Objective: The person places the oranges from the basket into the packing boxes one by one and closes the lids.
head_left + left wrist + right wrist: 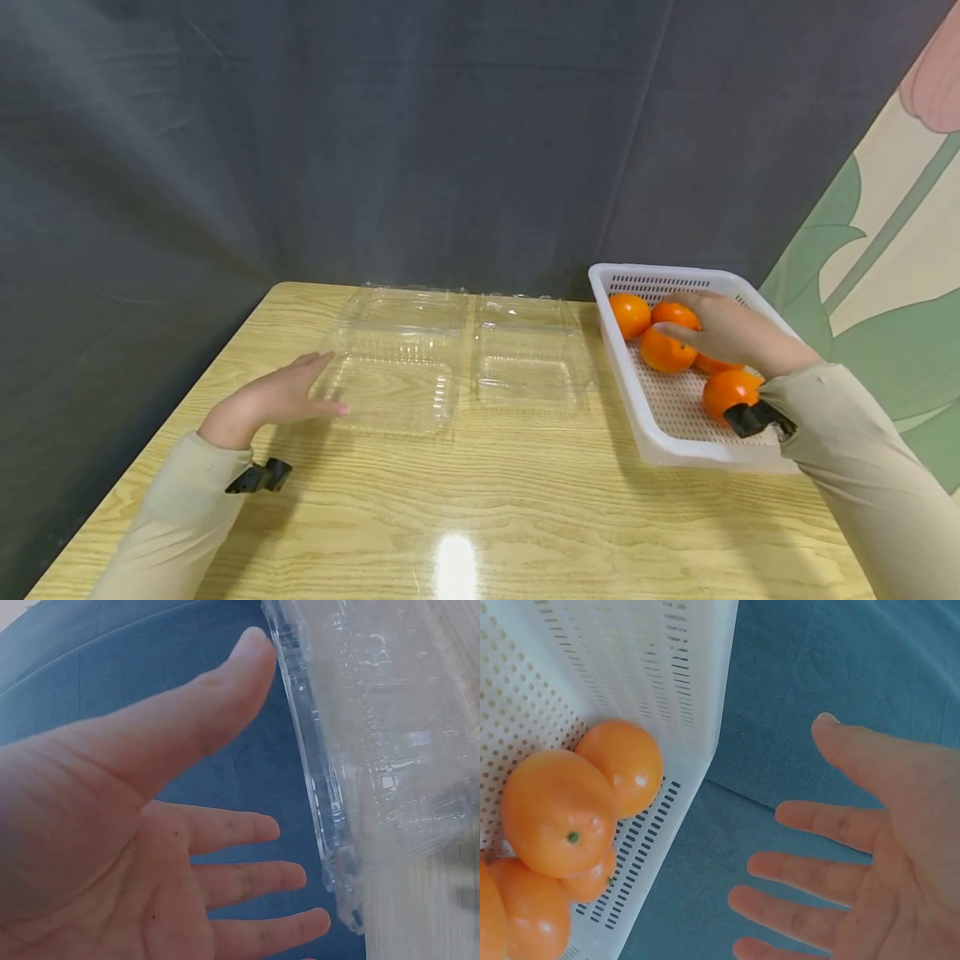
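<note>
In the head view my left hand [277, 398] hovers beside the larger clear plastic clamshell box [390, 425], which lies with its lid folded back. Its fingers are spread and hold nothing; the left wrist view shows the same bare palm [112, 870]. A smaller clear clamshell box [528, 392] lies opened to its right. Over the white plastic basket [645, 433] my right hand [738, 333] reaches above several oranges [667, 350]. In the right wrist view its fingers [810, 877] are extended, apart from the oranges [559, 814].
The wooden table [510, 500] carries both boxes and the basket. A dark cloth curtain [450, 150] hangs behind its far edge. At the right stands a panel with a painted flower [900, 233].
</note>
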